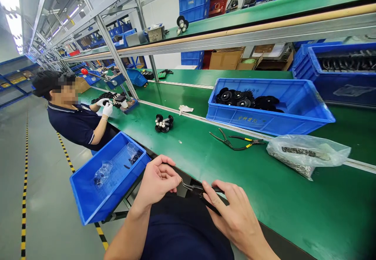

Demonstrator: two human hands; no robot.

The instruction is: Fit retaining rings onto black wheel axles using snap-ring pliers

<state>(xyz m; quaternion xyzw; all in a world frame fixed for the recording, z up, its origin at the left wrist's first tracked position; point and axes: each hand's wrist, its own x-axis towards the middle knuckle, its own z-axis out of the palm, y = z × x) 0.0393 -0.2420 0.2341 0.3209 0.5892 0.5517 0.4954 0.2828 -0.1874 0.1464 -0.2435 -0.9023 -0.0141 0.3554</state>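
My right hand (232, 209) is wrapped round the dark handles of bent-nose pliers (195, 188), held over the table's front edge. Their thin tips point left to my left hand (160, 179). That hand is closed in a pinch right at the tips, and whatever it pinches is hidden by the fingers. Ahead on the green table (188, 162), a cluster of black wheel-like parts with pale shafts (163, 123) stands, with tiny rings (180, 142) nearby. Two more pliers (237, 140) with black and yellow handles lie to the right, beside a clear bag of small metal rings (308, 156).
A blue bin (264, 120) of black round parts stands behind the pliers. Another blue bin (88, 189) with plastic bags sits low at my left. A white glove (185, 109) lies mid-table. A co-worker (76, 111) in white gloves works at the left. A shelf (205, 40) runs overhead.
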